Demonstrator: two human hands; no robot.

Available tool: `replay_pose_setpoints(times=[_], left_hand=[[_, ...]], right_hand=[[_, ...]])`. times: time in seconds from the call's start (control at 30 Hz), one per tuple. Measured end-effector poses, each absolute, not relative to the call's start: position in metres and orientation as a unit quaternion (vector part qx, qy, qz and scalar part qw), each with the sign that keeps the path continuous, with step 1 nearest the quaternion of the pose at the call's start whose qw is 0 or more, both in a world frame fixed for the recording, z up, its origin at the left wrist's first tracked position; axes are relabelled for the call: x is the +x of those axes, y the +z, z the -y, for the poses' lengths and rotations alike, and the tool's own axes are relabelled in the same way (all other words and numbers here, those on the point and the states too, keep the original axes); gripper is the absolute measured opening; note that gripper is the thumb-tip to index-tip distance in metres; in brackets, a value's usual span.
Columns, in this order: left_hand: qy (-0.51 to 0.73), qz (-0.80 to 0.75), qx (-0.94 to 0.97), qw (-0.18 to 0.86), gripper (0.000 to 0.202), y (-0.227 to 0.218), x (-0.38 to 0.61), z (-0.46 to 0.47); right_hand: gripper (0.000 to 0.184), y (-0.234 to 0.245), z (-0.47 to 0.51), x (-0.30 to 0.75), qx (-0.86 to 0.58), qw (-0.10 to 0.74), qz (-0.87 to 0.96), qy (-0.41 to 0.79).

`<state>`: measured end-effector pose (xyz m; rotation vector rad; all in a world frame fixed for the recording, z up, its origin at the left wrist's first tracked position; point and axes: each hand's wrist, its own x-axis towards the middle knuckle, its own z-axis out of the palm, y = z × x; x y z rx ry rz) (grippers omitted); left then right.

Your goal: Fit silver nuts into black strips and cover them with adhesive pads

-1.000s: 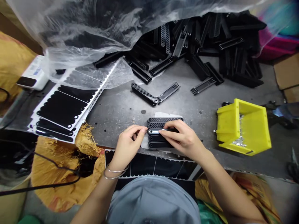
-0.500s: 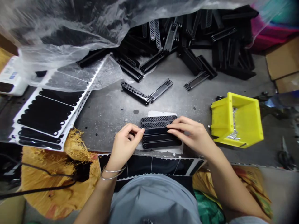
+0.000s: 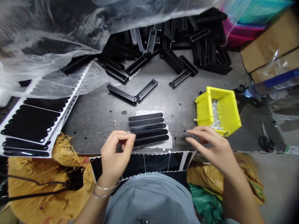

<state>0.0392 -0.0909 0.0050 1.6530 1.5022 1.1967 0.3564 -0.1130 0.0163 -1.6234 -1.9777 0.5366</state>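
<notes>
Several long black plastic strips lie side by side on a white plate point(image 3: 169, 141) near the front edge of the bench. The two far strips point(image 3: 146, 119) have a lattice surface; the nearer strips point(image 3: 150, 134) look smooth and dark. At their left ends is my left hand point(image 3: 116, 151), closed, thumb and forefinger pinched together; whatever lies between them, if anything, is hidden. My right hand point(image 3: 211, 144) hovers apart from the strips, thumb and fingers spread with nothing visible between them. Just beyond it stands a yellow bin point(image 3: 227, 116) holding small silvery parts point(image 3: 216, 116).
Hinged black strips point(image 3: 121, 94) lie beyond the plate, with a heap point(image 3: 205, 49) of more behind. Clear plastic sheeting point(image 3: 77, 37) hangs at upper left over sticker sheets point(image 3: 32, 116). Another sticker sheet point(image 3: 156, 161) lies before me. Scissors point(image 3: 266, 141) rest at right.
My right hand has left the strips and moved right, toward the yellow bin, its fingers spreading. My left hand has drawn slightly toward me. The whole view has shifted.
</notes>
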Motion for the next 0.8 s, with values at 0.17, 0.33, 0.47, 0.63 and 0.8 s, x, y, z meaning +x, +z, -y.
replay_pose_setpoints(times=[0.17, 0.33, 0.47, 0.63, 0.8], left_hand=[[0.356, -0.352, 0.759, 0.417, 0.032, 0.012, 0.109, 0.115], [0.297, -0.360, 0.780, 0.417, 0.020, 0.004, 0.144, 0.110], [0.275, -0.361, 0.786, 0.421, 0.019, 0.004, 0.140, 0.108], [0.347, -0.344, 0.755, 0.437, 0.022, -0.001, 0.144, 0.113], [0.390, -0.299, 0.764, 0.418, 0.022, -0.008, 0.148, 0.113]], right_hand=[[0.017, 0.025, 0.164, 0.382, -0.565, 0.231, 0.718, 0.334], [0.032, 0.023, 0.169, 0.359, -0.532, 0.329, 0.726, 0.286], [0.040, 0.016, 0.169, 0.358, -0.543, 0.370, 0.715, 0.239], [0.045, 0.011, 0.165, 0.356, -0.533, 0.372, 0.719, 0.247], [0.049, 0.009, 0.161, 0.351, -0.537, 0.396, 0.694, 0.272]])
